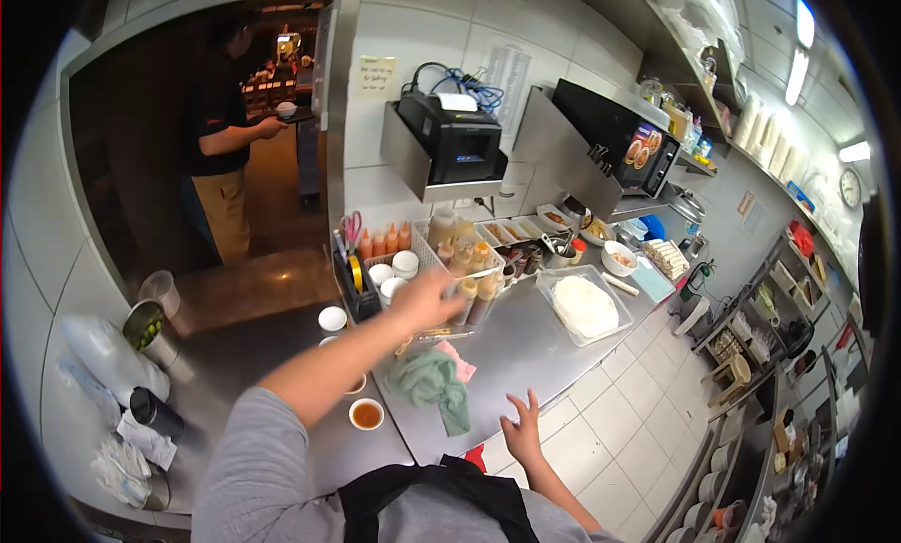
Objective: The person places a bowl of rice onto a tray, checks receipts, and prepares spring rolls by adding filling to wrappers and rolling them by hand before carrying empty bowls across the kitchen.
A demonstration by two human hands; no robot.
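My left hand (427,304) reaches over the steel counter (497,374) beside a basket of sauce bottles (462,252); its fingers are blurred and partly hidden, so I cannot make out a hold. Low on the right, my right hand (522,428) hovers off the counter's front edge, fingers spread, holding nothing. Between the two lie a green cloth (430,382) and a pink cloth (457,361). A small white bowl of brown sauce (366,413) sits left of the green cloth. Small white bowls (332,319) stand behind it. A clear tub (584,306) with something white is to the right.
A person (221,139) stands beyond the doorway holding a tray with a bowl. A printer (455,144) sits on a wall bracket above the bottles. A metal container of green items (150,332) and a black cup (152,412) stand at left. Shelves line the right.
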